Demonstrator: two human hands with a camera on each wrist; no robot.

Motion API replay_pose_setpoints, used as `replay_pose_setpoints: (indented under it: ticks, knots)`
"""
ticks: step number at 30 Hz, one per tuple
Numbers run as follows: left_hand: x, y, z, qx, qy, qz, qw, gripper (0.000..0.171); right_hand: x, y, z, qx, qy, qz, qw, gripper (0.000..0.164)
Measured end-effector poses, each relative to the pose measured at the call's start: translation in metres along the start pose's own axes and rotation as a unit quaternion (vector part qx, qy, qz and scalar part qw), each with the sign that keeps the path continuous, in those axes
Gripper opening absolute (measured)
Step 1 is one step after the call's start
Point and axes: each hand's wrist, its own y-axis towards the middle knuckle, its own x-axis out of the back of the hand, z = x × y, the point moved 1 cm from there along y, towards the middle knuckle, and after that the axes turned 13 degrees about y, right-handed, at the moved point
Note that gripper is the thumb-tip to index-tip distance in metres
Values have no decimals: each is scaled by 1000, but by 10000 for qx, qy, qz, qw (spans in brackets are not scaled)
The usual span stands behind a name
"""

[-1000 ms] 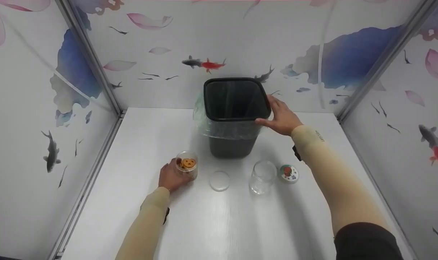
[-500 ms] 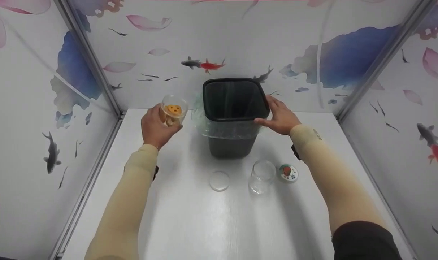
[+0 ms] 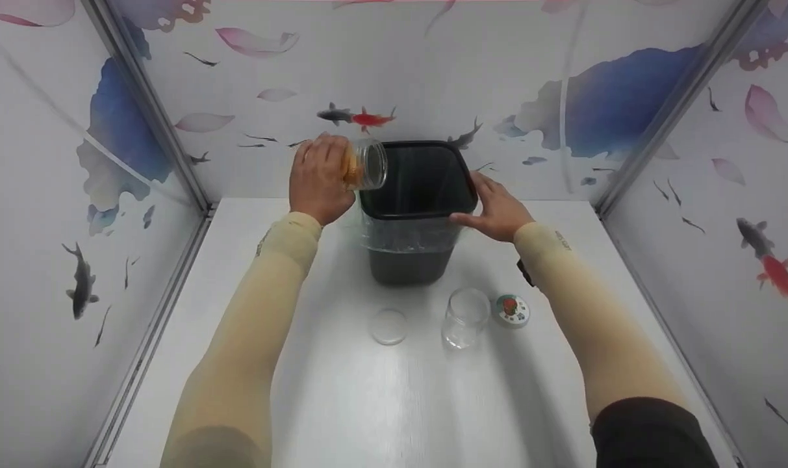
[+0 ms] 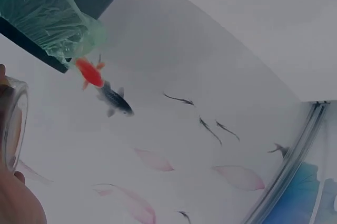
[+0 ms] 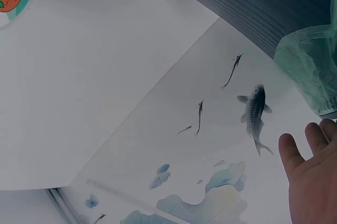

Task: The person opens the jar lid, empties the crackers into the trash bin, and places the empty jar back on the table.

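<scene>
My left hand (image 3: 321, 179) grips a clear jar (image 3: 371, 166) of orange, round, cookie-like pieces. The jar lies tilted on its side, its uncovered mouth pointing right over the left rim of a black trash bin (image 3: 406, 260). In the left wrist view only part of the jar (image 4: 17, 124) shows. My right hand (image 3: 501, 211) rests against the bin's right side near the rim, thumb at the front corner and fingers extended along the side; the right wrist view shows these fingers (image 5: 292, 155) fairly straight. A thin greenish bag (image 3: 406, 235) lines the bin and hangs over its outside.
On the white table (image 3: 355, 403) in front of the bin lie a clear round lid (image 3: 388, 326), an upright clear jar (image 3: 465, 318) and a round lid with a printed red fruit (image 3: 512, 311). Patterned panels (image 3: 497, 65) enclose the table at the back and both sides.
My left hand has lifted the jar off the table, carried it up and then right to the bin's rim, and tipped it from upright onto its side. My right hand stays at the bin.
</scene>
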Motion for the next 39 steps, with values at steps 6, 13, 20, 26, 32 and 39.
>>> replay_pose_setpoints:
  ticks: [6,13,20,26,32,39]
  knots:
    - [-2,5,-10,-552,620,163,9964,75,-1,1,2,-68,12,41,10000,114]
    - [-3,7,-16,-904,1064,215,9900,77,2,0,4,-84,41,-8,10000,114]
    - [-6,10,-22,-1346,1531,120,9789,82,2,0,2,-34,32,-43,10000,113]
    - [-8,10,-27,-1641,2038,78,9651,81,2,-1,2,1,15,11,10000,114]
    - [-8,11,-32,-1878,2407,3,9523,79,3,-1,2,-19,-15,67,10000,114]
    - [-10,11,-38,-2169,2810,13,9349,78,2,-1,1,-65,-27,49,10000,115]
